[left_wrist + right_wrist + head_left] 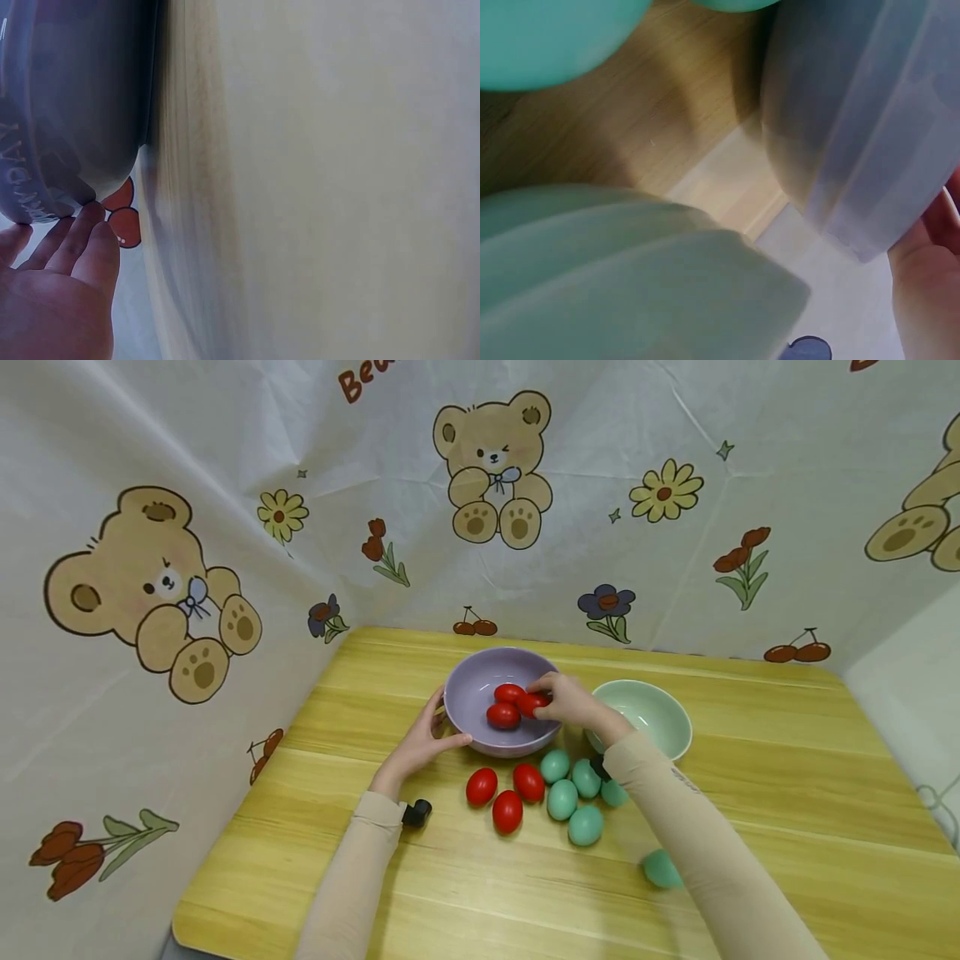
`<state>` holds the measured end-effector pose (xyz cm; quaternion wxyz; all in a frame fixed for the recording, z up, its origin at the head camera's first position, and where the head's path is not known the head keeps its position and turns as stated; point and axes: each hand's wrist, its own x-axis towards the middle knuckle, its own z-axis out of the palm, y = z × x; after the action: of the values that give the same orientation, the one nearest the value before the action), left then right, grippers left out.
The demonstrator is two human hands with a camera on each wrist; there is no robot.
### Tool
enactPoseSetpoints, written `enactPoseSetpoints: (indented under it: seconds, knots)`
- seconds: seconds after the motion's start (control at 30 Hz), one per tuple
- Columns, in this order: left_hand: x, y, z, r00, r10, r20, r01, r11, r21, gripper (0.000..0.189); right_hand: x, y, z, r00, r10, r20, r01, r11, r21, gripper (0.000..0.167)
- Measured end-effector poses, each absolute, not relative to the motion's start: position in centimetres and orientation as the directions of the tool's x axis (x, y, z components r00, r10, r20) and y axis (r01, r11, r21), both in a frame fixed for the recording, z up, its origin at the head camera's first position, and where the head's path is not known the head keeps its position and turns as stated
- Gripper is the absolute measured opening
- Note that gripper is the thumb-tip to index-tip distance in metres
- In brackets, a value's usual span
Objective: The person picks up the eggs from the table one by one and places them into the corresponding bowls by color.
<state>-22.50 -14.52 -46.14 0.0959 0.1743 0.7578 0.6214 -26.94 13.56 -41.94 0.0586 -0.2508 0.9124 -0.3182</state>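
My left hand (422, 745) rests its fingertips against the outer left side of a purple bowl (463, 697), thumb near the front rim. In the left wrist view, the straight fingers of that hand (64, 277) touch the bowl's wall (82, 97). Inside the bowl, my right hand (570, 700) holds a red egg (531, 705) between thumb and fingers. Two more red eggs, one at the back (509, 693) and one in front (503, 717), lie beside it. The right wrist view shows only part of the right hand (930, 289) past the purple rim.
Three red eggs (507, 812) lie on the wooden table (450, 893) before the purple bowl. Several green eggs (562, 800) cluster right of them, and another (662, 868) sits near the right forearm. A light green bowl (660, 718) stands partly behind the right arm.
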Motion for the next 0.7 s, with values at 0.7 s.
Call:
enactPoseSetpoints:
  seconds: [0.7]
  knots:
    - [-23.2,-14.6,-48.0,-0.929,0.365,0.064,0.145,0.199,0.969,0.097,-27.4,11.7,-42.4,-0.861,-0.495,-0.113,-0.397,0.795,-0.458,0.031]
